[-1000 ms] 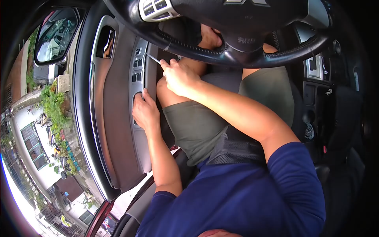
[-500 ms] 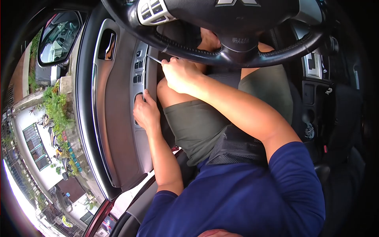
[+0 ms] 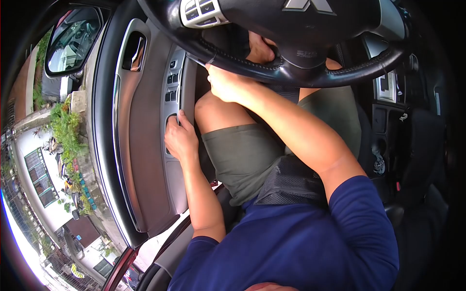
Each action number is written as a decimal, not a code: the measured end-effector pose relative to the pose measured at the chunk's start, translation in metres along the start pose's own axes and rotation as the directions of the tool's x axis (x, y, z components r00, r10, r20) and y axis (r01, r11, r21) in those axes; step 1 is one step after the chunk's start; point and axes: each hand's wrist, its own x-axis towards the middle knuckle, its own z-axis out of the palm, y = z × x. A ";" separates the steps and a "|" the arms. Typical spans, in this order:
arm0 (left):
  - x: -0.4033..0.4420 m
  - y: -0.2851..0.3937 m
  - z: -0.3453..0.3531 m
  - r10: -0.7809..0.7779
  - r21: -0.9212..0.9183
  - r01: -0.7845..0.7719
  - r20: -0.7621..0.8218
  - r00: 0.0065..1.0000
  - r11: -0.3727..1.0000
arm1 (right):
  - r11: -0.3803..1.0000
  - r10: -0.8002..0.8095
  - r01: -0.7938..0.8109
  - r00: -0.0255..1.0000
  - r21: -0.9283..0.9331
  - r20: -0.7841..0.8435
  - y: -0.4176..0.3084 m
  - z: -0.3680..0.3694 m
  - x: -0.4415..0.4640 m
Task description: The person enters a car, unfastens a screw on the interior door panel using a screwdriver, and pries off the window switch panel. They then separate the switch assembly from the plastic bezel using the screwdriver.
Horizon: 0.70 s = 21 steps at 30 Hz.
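My left hand (image 3: 181, 137) is closed over the inner edge of the door's pull pocket (image 3: 169, 151). Its fingers dip into the recess and the thumb lies along the edge of the grey window switch panel (image 3: 167, 105). Beneath the steering wheel rim, my right hand (image 3: 225, 83) is wrapped round a slim tool whose metal shaft (image 3: 196, 59) looks like a screwdriver's. The handle is hidden in my fist. The shaft points at the front end of the switch panel, near the window switches (image 3: 172, 79); whether its tip touches cannot be made out.
The steering wheel (image 3: 262, 72) overhangs my right hand and forearm. My bent knee (image 3: 213, 109) is close to the door panel (image 3: 145, 145). A door handle (image 3: 134, 56) sits further forward, and the side mirror (image 3: 74, 41) shows through the window.
My right hand has shifted slightly forward and right, partly under the wheel rim, and the tool's shaft has moved forward with it. The left hand stays on the door pull.
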 end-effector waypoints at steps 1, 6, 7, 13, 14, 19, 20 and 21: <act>0.000 0.000 0.000 0.001 0.001 -0.001 -0.002 1.000 1.000 | 0.998 -0.047 0.046 0.998 -0.033 -0.042 0.009 0.008 0.002; 0.001 -0.001 0.002 0.018 -0.012 -0.018 -0.021 1.000 1.000 | 0.999 0.034 -0.034 0.999 0.028 0.030 0.044 -0.020 0.010; 0.001 -0.001 0.002 0.018 -0.013 -0.019 -0.022 1.000 1.000 | 0.992 -0.099 0.103 0.993 0.069 -0.059 0.057 -0.019 0.009; 0.002 -0.002 0.007 0.011 -0.022 -0.012 -0.027 1.000 1.000 | 0.746 -0.531 0.665 0.620 0.028 -0.578 0.146 0.073 0.030; 0.002 -0.003 0.008 0.014 -0.026 -0.015 -0.033 0.999 1.000 | 0.771 -0.510 0.635 0.661 0.048 -0.551 0.137 0.062 0.025; 0.003 -0.004 0.005 0.019 -0.008 -0.019 -0.037 0.999 1.000 | 0.988 -0.153 0.135 0.938 -0.080 -0.310 0.031 -0.046 -0.012; 0.003 -0.006 0.007 0.025 -0.012 -0.025 -0.042 0.999 1.000 | 0.996 -0.073 0.056 0.959 -0.069 -0.274 0.020 -0.047 -0.007; 0.003 -0.006 0.009 0.031 -0.016 -0.032 -0.047 0.998 0.999 | 0.998 0.008 -0.024 0.971 -0.062 -0.237 0.013 -0.047 -0.002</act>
